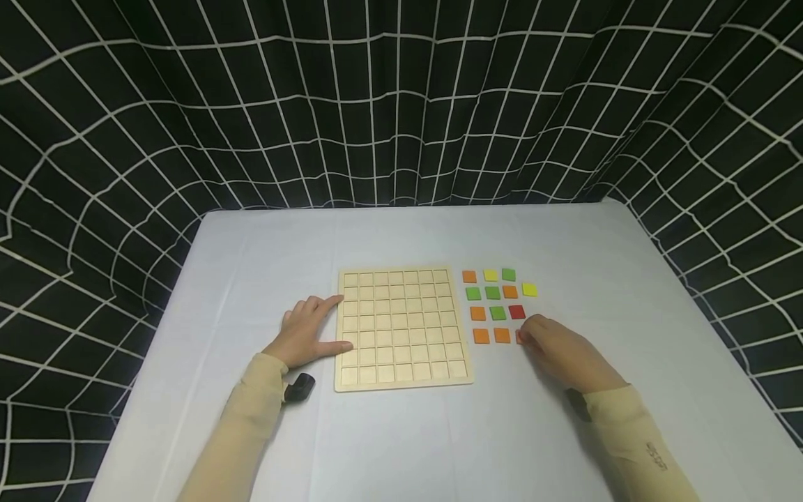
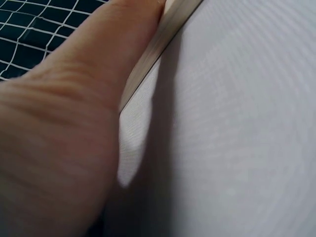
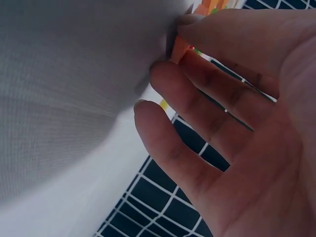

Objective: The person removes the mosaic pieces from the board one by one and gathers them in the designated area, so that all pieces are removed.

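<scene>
A square wooden grid board [image 1: 401,325] lies flat on the table, its cells bare. My left hand [image 1: 305,333] rests at the board's left edge, thumb and fingers spread, their tips touching the rim. In the left wrist view the thumb [image 2: 98,54] lies along the board's side. Right of the board are rows of small square tiles: orange [image 1: 502,335], green [image 1: 492,293], yellow [image 1: 530,289] and one red [image 1: 517,312]. At the right end of the nearest row, my right hand [image 1: 560,351] pinches an orange tile [image 3: 179,48] between thumb and fingers, partly hiding it.
A white cloth [image 1: 401,446] covers the table. Dark curtains with a white grid [image 1: 376,104] hang behind it and along both sides. A black device [image 1: 299,388] sits at my left wrist, just off the board's lower left side.
</scene>
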`<state>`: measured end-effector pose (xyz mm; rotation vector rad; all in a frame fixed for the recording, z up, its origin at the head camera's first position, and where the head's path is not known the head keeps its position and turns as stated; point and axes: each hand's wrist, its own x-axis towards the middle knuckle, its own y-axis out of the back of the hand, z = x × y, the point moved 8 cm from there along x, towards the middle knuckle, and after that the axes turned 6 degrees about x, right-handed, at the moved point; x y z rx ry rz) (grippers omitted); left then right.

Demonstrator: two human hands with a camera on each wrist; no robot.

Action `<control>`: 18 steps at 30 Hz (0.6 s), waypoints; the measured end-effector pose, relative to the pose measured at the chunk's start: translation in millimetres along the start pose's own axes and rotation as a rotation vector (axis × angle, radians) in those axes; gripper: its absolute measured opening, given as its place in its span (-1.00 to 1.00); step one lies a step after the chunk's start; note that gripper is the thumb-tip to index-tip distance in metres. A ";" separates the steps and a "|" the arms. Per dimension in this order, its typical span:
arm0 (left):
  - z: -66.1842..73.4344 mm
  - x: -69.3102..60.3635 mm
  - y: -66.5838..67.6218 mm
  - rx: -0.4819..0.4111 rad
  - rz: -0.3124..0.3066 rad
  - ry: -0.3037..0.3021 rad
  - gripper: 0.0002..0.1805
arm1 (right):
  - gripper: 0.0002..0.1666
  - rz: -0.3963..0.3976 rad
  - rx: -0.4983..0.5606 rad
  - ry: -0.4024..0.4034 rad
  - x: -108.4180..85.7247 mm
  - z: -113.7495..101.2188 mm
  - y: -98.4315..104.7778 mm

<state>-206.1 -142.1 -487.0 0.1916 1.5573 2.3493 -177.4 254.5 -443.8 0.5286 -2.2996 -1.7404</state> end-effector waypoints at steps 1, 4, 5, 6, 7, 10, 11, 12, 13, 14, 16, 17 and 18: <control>0.1 -0.3 -0.3 -0.001 -0.001 0.000 0.09 | -0.78 0.008 -0.008 0.013 0.0 -0.9 0.1; 1.1 -0.6 -0.9 0.002 -0.001 -0.001 0.09 | -0.77 0.023 -0.027 0.045 -0.4 -2.5 -0.4; 1.7 -0.6 -0.8 0.002 0.001 -0.004 0.09 | -0.76 0.026 -0.035 0.049 -0.5 -2.6 -0.8; 2.3 -0.6 -0.6 0.002 0.003 -0.005 0.09 | -0.76 0.028 -0.040 0.054 -0.8 -2.9 -1.0; 2.9 -0.5 -0.3 0.002 0.005 -0.007 0.08 | -0.76 0.032 -0.044 0.058 -1.0 -3.2 -0.9; 4.4 0.0 0.6 0.002 0.009 -0.009 0.07 | -0.76 0.051 -0.066 0.063 -0.9 -5.3 0.5; 4.6 0.2 0.5 0.001 0.007 -0.007 0.07 | -0.76 0.064 -0.075 0.066 -0.6 -7.0 1.7; 4.8 0.2 0.5 0.002 0.006 -0.006 0.07 | -0.76 0.081 -0.084 0.074 -0.4 -9.5 3.3; 4.8 0.3 0.4 0.002 0.004 -0.005 0.07 | -0.76 0.103 -0.091 0.088 0.1 -13.2 5.1; 4.5 0.3 0.2 0.004 0.003 -0.004 0.08 | -0.76 0.126 -0.098 0.102 0.8 -17.4 6.5; 4.0 -0.2 0.0 0.005 0.002 -0.003 0.08 | -0.77 0.185 -0.103 0.154 2.7 -29.3 8.4; 3.5 -0.4 -0.1 0.008 0.001 -0.003 0.08 | -0.78 0.215 -0.096 0.181 4.1 -36.2 8.4; 2.9 -0.6 -0.2 0.013 0.000 -0.001 0.08 | -0.79 0.239 -0.084 0.208 6.0 -44.0 7.6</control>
